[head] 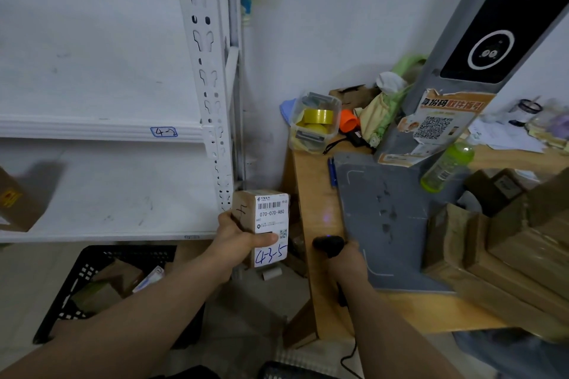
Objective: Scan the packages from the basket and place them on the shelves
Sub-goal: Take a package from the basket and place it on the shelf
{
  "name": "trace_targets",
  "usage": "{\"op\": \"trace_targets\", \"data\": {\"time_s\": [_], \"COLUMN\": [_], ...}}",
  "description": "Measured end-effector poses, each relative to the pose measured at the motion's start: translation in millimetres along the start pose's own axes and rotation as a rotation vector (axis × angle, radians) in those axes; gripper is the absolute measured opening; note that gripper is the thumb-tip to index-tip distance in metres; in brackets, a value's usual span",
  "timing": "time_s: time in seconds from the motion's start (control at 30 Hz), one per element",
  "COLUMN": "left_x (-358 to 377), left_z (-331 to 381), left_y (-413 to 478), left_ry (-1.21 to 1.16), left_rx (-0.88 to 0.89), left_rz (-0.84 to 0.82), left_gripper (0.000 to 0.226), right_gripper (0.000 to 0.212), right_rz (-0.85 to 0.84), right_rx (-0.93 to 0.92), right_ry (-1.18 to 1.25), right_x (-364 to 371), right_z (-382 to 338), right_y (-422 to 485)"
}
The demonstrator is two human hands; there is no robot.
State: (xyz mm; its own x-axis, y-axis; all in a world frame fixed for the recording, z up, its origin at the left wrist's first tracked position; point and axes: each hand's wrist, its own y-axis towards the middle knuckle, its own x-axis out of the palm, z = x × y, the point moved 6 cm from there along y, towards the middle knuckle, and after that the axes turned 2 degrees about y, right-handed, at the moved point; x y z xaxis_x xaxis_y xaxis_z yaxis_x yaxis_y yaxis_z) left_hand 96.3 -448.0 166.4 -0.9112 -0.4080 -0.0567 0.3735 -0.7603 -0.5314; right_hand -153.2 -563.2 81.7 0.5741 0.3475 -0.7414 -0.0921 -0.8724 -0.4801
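Package [261, 218], marked 4-3-5: gripped in left hand [243, 240], not yet shelved; right hand [348, 258] holds scanner [328, 244] just beside it; basket [72, 284] below left hand holds more; one box [15, 203] on shelf [123, 200]

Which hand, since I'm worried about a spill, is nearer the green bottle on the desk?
Right. The right hand, holding the scanner, is over the desk, down-left of the green bottle. The left hand grips the package farther left, off the desk.
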Motion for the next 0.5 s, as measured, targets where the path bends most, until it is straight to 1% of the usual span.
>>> {"op": "trace_targets", "data": {"time_s": [0.13, 0.23, 0.33, 0.4, 0.43, 0.47, 0.5], "left_x": [4, 4, 0, -3, -6, -8, -11], "left_z": [2, 4, 7, 13, 17, 24, 32], "left_y": [-3, -5, -6, -10, -13, -17, -21], "left_ry": [-0.026, -0.034, -0.049, -0.066, -0.080, -0.092, -0.099], "left_rx": [0.003, 0.015, 0.013, 0.013, 0.018, 0.030, 0.049], "left_rz": [-0.018, -0.037, -0.048, -0.069, -0.084, -0.103, -0.123], "left_gripper": [0.080, 0.074, 0.081, 0.087, 0.089, 0.090, 0.089], "right_gripper": [0.062, 0.072, 0.081, 0.075, 0.068, 0.059, 0.049], "right_rz": [0.005, -0.018, 0.036, 0.079, 0.051, -0.014, -0.114], "right_rx": [-0.027, -0.019, -0.076, -0.153, -0.185, -0.218, -0.248], "right_ry": [-0.011, -0.036, -0.130, -0.143, -0.091, -0.005, 0.081], "right_x": [-5, -7, -18, -29, -35, -40, -44], "right_z": [-4, -7, -23, -47, -62, -80, -99], "right_y": [-3, -11, -22, -32, -38, -45, -55]}}
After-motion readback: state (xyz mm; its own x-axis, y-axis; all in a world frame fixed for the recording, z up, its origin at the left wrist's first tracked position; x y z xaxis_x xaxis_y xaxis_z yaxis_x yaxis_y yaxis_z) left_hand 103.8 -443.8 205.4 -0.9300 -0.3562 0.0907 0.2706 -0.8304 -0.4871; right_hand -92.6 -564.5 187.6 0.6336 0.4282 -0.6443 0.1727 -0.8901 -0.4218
